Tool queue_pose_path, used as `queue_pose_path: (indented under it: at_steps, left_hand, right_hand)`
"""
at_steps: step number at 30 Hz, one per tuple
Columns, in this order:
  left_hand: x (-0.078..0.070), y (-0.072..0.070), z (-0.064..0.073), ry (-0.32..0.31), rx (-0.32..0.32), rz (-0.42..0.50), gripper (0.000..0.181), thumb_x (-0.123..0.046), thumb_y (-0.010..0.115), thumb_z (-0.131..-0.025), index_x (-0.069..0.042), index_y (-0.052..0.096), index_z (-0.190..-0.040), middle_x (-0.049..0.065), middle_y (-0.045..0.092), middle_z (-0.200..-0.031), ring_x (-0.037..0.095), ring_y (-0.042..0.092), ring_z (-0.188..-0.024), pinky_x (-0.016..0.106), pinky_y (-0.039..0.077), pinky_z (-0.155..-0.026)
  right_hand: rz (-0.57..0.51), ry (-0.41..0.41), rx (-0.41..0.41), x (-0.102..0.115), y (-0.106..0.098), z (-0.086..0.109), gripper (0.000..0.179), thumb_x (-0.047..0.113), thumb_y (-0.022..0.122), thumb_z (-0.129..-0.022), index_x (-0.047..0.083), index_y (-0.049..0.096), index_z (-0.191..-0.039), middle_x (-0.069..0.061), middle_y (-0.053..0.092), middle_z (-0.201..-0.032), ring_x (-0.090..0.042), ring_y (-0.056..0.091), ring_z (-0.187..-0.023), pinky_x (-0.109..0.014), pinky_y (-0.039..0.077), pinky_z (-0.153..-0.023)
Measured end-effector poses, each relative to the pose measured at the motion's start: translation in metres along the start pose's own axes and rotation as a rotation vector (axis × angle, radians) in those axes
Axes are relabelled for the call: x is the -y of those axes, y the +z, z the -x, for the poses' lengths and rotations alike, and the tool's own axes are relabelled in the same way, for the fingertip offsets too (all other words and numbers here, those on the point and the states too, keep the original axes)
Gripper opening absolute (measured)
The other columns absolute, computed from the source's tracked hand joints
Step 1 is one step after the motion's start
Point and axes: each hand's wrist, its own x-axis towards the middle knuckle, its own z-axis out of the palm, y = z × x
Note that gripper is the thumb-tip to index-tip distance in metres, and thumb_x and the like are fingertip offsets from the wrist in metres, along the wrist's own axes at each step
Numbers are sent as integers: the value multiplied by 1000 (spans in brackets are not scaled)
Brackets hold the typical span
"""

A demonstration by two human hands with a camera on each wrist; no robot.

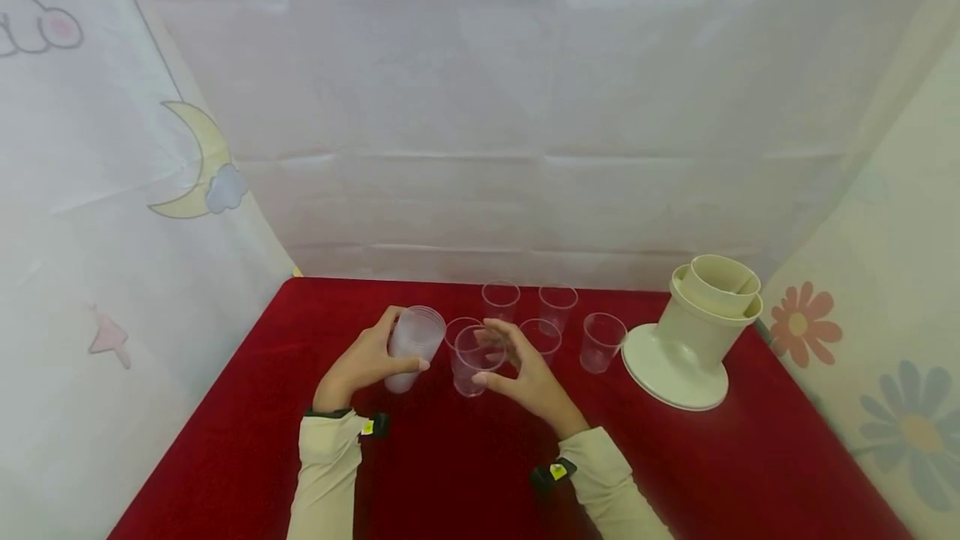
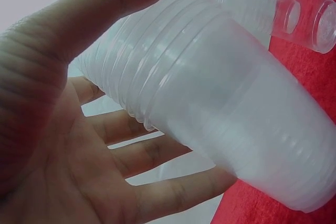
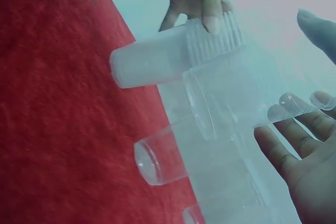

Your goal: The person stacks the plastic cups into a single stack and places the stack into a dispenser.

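Cup stack (image 1: pixel 415 340): nested, gripped by left hand (image 1: pixel 363 365). Right hand (image 1: pixel 534 382): wide around single cup (image 1: pixel 467 369). Separate cups (image 1: pixel 598 347) beyond right hand; apparently partway.

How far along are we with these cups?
Apparently set out: five clear plastic cups standing on the red tablecloth. In hand: the right hand curls round a single cup; the left hand holds the nested stack. Probably remaining: placing that cup and the stack's cups.

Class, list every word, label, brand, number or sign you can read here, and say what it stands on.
No readable text.
Left-wrist yellow tag, right-wrist yellow tag: any marking is too small to read.
Stacked plastic cups: no legible lettering.
Crescent moon: a picture, not text.
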Motion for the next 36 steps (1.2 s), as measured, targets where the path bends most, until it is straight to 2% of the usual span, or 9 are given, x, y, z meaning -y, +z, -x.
queue_pose_path:
  at_steps: [4,6,14,20,25,28,32,36]
  left_hand:
    - [-1,1,1,-2,1,-4,81,-35,86,-74,-15,39,-138,11,59,-122,28,60,-101,47,57,-80]
    - [0,1,1,-1,0,-2,81,-35,86,-74,-16,39,-138,11,59,-121,28,60,-102,47,57,-80]
    - [3,2,2,-8,0,2,82,-35,86,-74,-16,39,-139,11,60,-121,28,60,-102,47,57,-79]
    - [3,0,2,-2,-4,4,81,-35,86,-74,-16,39,-138,11,60,-120,27,60,-101,47,57,-80]
    - [3,0,3,-1,-11,-7,81,-37,86,-75,-16,40,-138,11,61,-119,27,61,-100,46,57,-79]
    - [4,0,3,-8,-12,-19,80,-37,86,-75,-17,40,-138,10,61,-119,26,61,-100,45,56,-80]
    - [4,1,5,-3,-13,-16,79,-37,86,-75,-18,41,-137,9,62,-118,24,61,-99,44,56,-80]
    - [4,1,6,8,-19,-15,78,-36,86,-75,-17,42,-137,9,62,-116,24,62,-98,44,57,-78]
  right_hand:
    - [9,-28,-12,11,-5,-4,76,-5,74,-85,-1,33,-148,-29,49,-141,-44,47,-131,-61,43,-101]
    - [24,-32,-28,12,-8,-6,77,-6,74,-84,-1,32,-148,-29,49,-141,-44,47,-130,-59,44,-100]
    - [27,-30,-54,4,-17,-12,74,5,76,-87,14,36,-148,-13,52,-144,-30,47,-136,-50,32,-113]
    - [14,-69,-55,7,-19,-18,73,11,76,-88,17,36,-149,-10,52,-145,-27,45,-137,-48,31,-114]
    - [7,-96,-56,14,-15,-27,78,-1,75,-86,8,32,-151,-17,48,-147,-29,42,-139,-46,29,-115]
    - [17,-107,-66,20,-13,-31,81,-9,73,-84,1,29,-151,-23,46,-147,-35,41,-138,-50,28,-115]
    - [31,-119,-84,39,-10,-34,79,-11,72,-83,-5,29,-149,-27,46,-145,-42,42,-136,-54,27,-114]
    - [24,-131,-92,57,-9,-37,76,-11,73,-83,-10,30,-145,-30,47,-142,-44,43,-133,-53,28,-114]
